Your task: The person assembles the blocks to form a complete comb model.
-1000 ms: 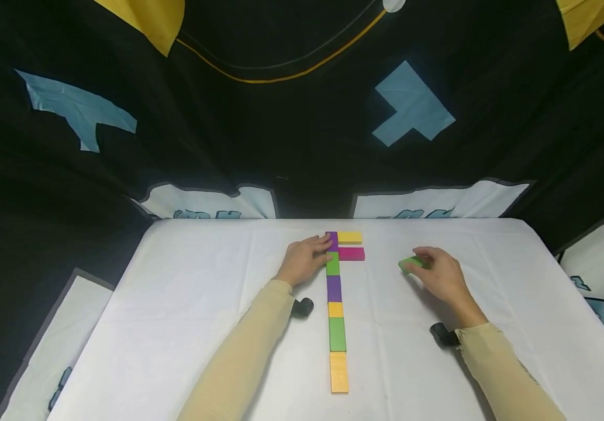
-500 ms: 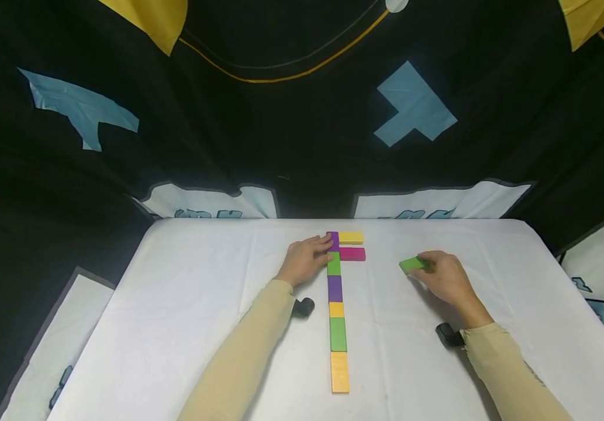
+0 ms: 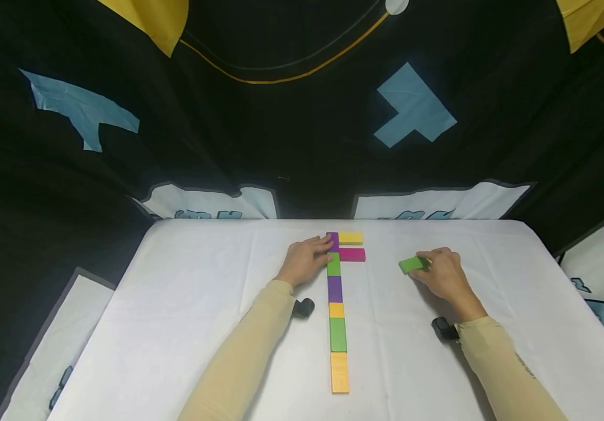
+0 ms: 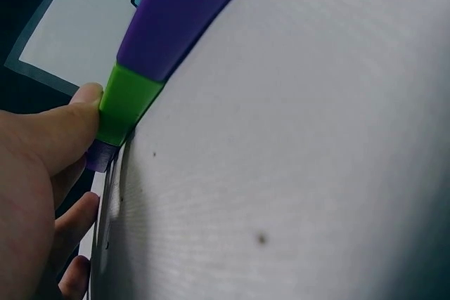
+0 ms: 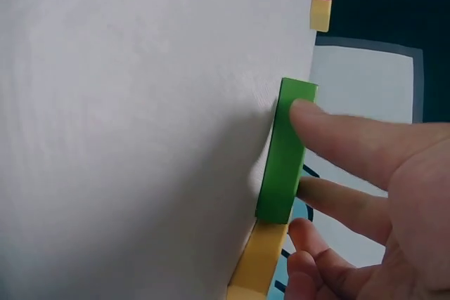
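Note:
In the head view my left hand rests at the far end of a block column, touching the purple end block and the green block beside it. Its thumb is against the green block in the left wrist view. To the right, my right hand pinches another green block between thumb and fingers. In the right wrist view a yellow block meets one end of that green block. Whether that yellow block is held or lies on the table, I cannot tell.
Nearer along the column lie a purple block, a small yellow block, a green block and a light wooden block. A yellow block and a magenta block stick out rightward. White cloth covers the table.
My right hand has shifted slightly and changed its grip on the green block, more of which now shows. The left hand and the column have stayed put.

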`<action>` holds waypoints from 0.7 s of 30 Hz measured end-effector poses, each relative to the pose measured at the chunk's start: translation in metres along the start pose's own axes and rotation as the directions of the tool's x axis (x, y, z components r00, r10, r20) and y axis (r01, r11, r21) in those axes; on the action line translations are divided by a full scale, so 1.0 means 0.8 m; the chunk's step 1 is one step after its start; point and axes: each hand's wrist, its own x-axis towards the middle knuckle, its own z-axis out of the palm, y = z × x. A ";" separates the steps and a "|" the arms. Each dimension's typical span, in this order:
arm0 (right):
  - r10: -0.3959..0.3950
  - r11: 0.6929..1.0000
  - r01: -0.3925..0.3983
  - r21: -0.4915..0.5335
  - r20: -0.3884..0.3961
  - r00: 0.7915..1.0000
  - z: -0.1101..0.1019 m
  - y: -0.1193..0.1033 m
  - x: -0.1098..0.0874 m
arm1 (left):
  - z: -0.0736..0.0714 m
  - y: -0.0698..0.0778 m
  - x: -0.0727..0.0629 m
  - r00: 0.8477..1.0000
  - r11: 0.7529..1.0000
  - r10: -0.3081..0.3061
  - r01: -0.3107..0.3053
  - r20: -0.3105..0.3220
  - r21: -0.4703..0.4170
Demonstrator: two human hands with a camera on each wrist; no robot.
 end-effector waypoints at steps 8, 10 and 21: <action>-0.033 0.999 0.032 -0.003 -0.038 0.999 0.004 -0.003 -0.001 | -0.001 0.001 -0.001 1.000 1.000 0.002 -0.002 -0.006 0.002; -0.015 1.000 0.015 0.000 -0.033 0.999 0.006 -0.007 -0.004 | -0.001 0.000 -0.001 1.000 1.000 -0.008 0.008 0.009 -0.007; 0.120 0.990 -0.121 -0.068 -0.007 0.993 0.015 -0.030 -0.007 | -0.002 0.000 0.000 0.999 1.000 -0.025 0.025 0.021 -0.007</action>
